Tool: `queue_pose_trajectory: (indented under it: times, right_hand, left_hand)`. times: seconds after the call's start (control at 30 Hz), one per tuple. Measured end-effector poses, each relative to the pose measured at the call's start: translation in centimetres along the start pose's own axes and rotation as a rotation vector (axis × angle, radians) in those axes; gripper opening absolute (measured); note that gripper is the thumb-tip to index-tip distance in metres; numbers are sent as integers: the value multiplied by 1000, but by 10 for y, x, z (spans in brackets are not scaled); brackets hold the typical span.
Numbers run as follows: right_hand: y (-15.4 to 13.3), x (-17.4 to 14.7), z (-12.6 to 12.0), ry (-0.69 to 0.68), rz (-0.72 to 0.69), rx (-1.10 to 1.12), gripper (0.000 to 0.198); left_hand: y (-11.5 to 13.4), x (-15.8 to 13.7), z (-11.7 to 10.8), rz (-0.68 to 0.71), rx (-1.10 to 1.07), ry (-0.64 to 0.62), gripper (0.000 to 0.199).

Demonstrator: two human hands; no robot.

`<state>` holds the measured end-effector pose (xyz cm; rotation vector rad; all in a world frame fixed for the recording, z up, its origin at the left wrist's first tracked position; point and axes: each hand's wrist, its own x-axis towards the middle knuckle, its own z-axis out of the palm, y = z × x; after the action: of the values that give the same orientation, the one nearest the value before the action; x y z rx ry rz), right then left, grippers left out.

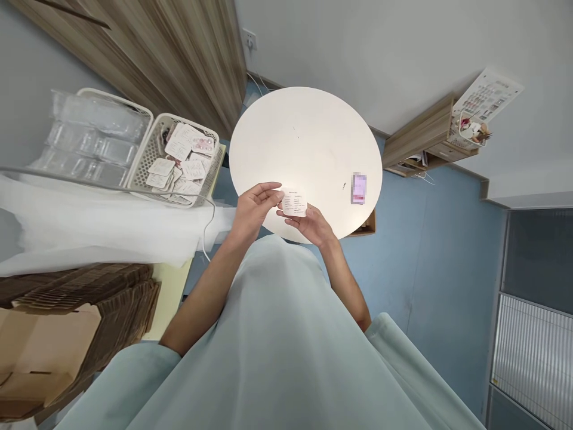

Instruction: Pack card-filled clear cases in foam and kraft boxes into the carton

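A small white card [294, 206] with rounded corners and lines of tiny print is held just above the near edge of the round white table [304, 131]. My left hand [256, 209] pinches its left edge between thumb and fingers. My right hand [314, 226] grips the lower right corner, thumb on the printed face and fingers spread behind and below. Whether another layer lies behind the card is hidden. To the left, a perforated basket [144, 158] holds several similar white cards [181, 143] and a pack with pink round pieces [203, 144].
A pixelated pink-purple rectangle [359, 189] lies on the table's right side. Further left are clear plastic trays [96, 140], white wrapping sheet [98, 224] with a grey cable, and stacked flat cardboard boxes [120, 310]. A wooden shelf unit [421, 134] stands at the right wall.
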<state>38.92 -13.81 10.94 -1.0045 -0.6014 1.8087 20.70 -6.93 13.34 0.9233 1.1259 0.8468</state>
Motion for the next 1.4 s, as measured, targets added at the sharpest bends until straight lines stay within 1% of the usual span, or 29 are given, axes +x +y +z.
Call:
queue_pose_trajectory:
  times: [0.1,0.2,0.27,0.33,0.47,0.53,0.6,0.7,0.77,0.9,1.0,1.1,1.23,1.4]
  right_hand:
    - [-2,2,-4,49,-28,-42,68]
    - [-3,4,-6,201,-108,-144,57]
    - [-3,5,-5,307,-159,-235,57]
    - [-1,5,-5,372,-190,-320,58]
    - [3,0,-12,421,-242,-458,54]
    - [2,-5,-18,433,-256,-550,52]
    - [-3,-10,-26,433,-272,-673,60]
    - [-15,-17,-37,373,-327,-875,81]
    - [-23,-18,-42,283,-361,-979,86]
    - [-26,-9,-51,102,-379,-1037,77]
    - [-21,1,-54,28,-355,-1042,72]
    - [-15,9,-54,-29,-350,-1073,72]
    - [-7,21,-48,-100,-338,-1145,72]
    - [4,40,-29,-165,-310,-1271,77]
  left_hand:
    - [1,0,8,38,55,18,57]
    - [-1,-3,18,59,133,44,61]
    - [-2,-6,26,51,172,44,61]
    - [-5,-8,34,33,187,42,58]
    - [-12,-8,48,4,212,59,46]
    - [-18,-4,50,11,208,92,45]
    - [-24,1,50,-1,188,130,48]
    - [-31,7,44,-69,161,154,52]
    - [-34,7,40,-110,150,147,52]
    - [-39,1,37,-146,140,144,50]
    - [-43,-5,37,-153,124,181,47]
    - [-47,-9,33,-165,107,213,43]
    - [-52,-12,20,-176,89,248,39]
    - [-57,-9,-5,-169,81,263,32]
